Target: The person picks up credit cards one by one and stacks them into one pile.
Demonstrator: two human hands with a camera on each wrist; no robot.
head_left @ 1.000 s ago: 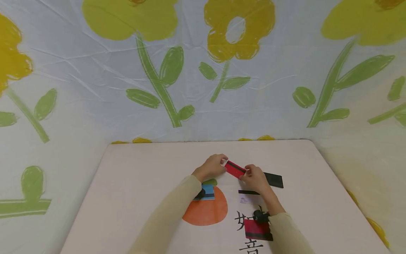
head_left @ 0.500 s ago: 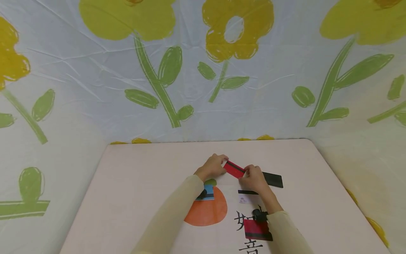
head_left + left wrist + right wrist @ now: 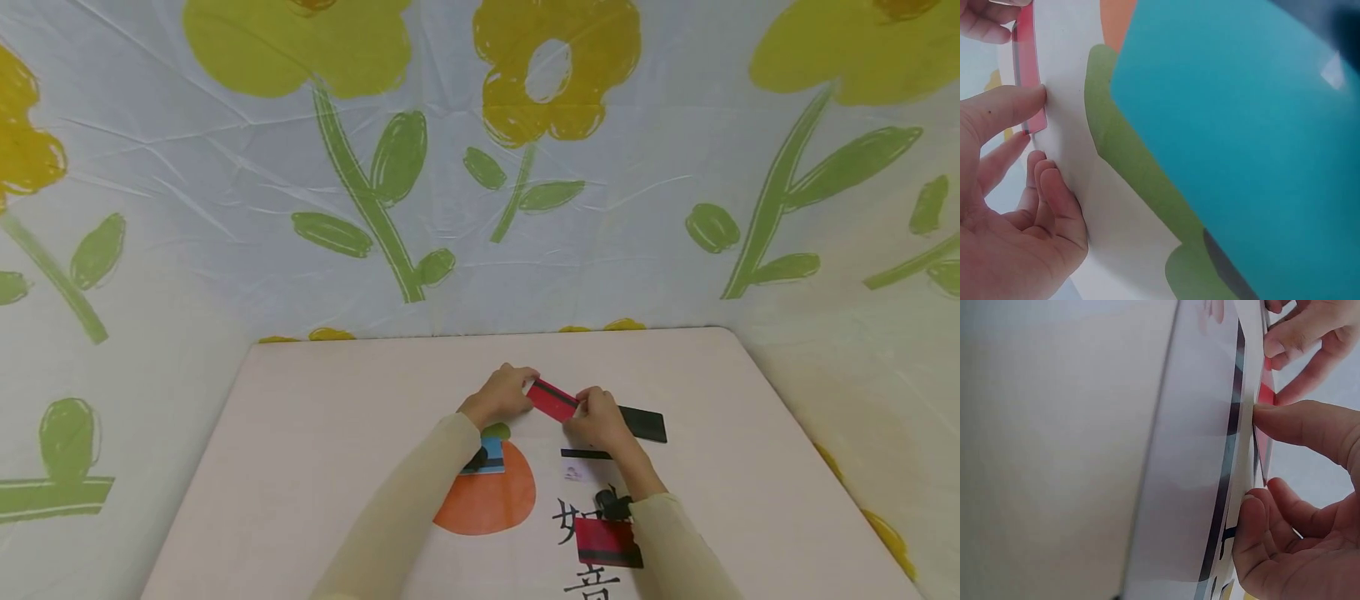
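Left grip (image 3: 504,392) and right grip (image 3: 600,418) share one striped red card (image 3: 551,400)

Both grips are narrow, each pinching an end of the striped red card, which spans the gap between them above or on the tabletop (image 3: 337,417); whether it touches the surface is hard to tell. At the left end, the left grip's thumb presses one long edge and a fingertip meets the far corner, its other fingers curled in below. The right grip mirrors this, thumb on the near edge, a fingertip at the far corner.

Just to the right of the right grip, partly hidden by it, lies a dark card (image 3: 643,424). On the person's side of that grip is a pale card (image 3: 577,468) with a black stripe; farther back toward the person, beside the right sleeve (image 3: 678,542), rests a second red card (image 3: 609,546). A blue card (image 3: 493,452) shows beside the left wrist, nearer the person than the left grip.
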